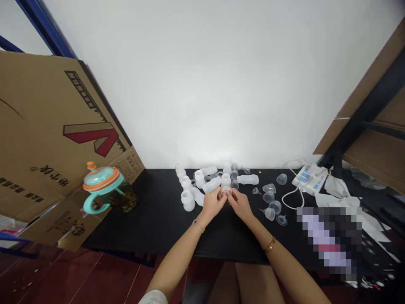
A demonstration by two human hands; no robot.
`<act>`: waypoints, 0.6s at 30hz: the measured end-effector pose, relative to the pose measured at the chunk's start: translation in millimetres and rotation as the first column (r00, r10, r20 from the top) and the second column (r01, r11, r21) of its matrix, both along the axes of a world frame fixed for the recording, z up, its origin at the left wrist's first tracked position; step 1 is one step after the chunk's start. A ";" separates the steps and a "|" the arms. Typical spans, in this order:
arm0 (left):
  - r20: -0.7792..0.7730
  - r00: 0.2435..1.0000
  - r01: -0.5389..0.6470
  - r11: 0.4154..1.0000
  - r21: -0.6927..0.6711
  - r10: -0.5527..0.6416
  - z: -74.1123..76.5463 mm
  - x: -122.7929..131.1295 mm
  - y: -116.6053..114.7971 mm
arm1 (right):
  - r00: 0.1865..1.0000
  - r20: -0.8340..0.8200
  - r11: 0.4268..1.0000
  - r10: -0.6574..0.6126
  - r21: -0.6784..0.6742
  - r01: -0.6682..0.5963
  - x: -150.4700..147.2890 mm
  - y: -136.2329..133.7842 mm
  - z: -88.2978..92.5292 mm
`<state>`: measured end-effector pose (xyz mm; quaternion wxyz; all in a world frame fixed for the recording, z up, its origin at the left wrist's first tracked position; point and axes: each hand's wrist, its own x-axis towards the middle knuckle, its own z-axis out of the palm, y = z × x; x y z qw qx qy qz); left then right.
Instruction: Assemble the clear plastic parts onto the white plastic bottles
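My left hand (212, 204) and my right hand (239, 204) meet over the black table, their fingertips pinched on a small translucent round cap (226, 190). Fingers hide part of its rim. Just behind the hands stands a white wide-necked collar piece (225, 180). To the left are several more white collar pieces (187, 200), some upright. Frosted soft bottles (248, 179) lie on their sides among them. Right of my right hand, several clear plastic cups (276, 206) and a clear disc-shaped piece (281, 220) are scattered.
A teal-lidded jug (109, 190) of dark liquid stands at left by a large cardboard box (41, 139). A white power strip (311, 178) with a looping cable lies at right, near white papers (338, 192) and a pixelated patch (329, 242). A white wall (202, 84) rises behind.
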<state>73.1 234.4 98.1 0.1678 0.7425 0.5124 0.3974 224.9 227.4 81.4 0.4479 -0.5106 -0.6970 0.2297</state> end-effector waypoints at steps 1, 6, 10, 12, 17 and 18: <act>-0.002 1.000 0.001 1.000 0.001 -0.001 -0.4 -0.1 0.2 | 1.000 0.000 1.000 -0.001 -0.003 0.001 -0.1 0.0 0.1; 0.005 1.000 0.013 1.000 0.003 -0.013 -2.1 -0.6 0.3 | 1.000 0.001 1.000 0.000 -0.006 0.000 -0.5 0.1 -0.8; 0.008 1.000 0.020 1.000 0.002 -0.020 -1.8 -0.8 0.4 | 1.000 0.009 1.000 -0.001 0.001 0.001 -0.3 0.0 -0.9; 0.001 1.000 0.021 1.000 0.002 -0.021 -1.8 -1.0 0.6 | 1.000 0.024 1.000 -0.006 0.002 0.006 -0.2 0.0 -0.4; -0.005 1.000 0.027 1.000 0.014 -0.027 -4.5 -1.4 1.7 | 0.997 0.075 0.999 -0.035 0.032 0.033 0.0 -0.4 0.6; -0.004 1.000 0.026 1.000 0.015 -0.026 -5.1 -1.4 2.0 | 0.996 0.083 0.999 -0.040 0.038 0.036 0.0 -0.5 0.7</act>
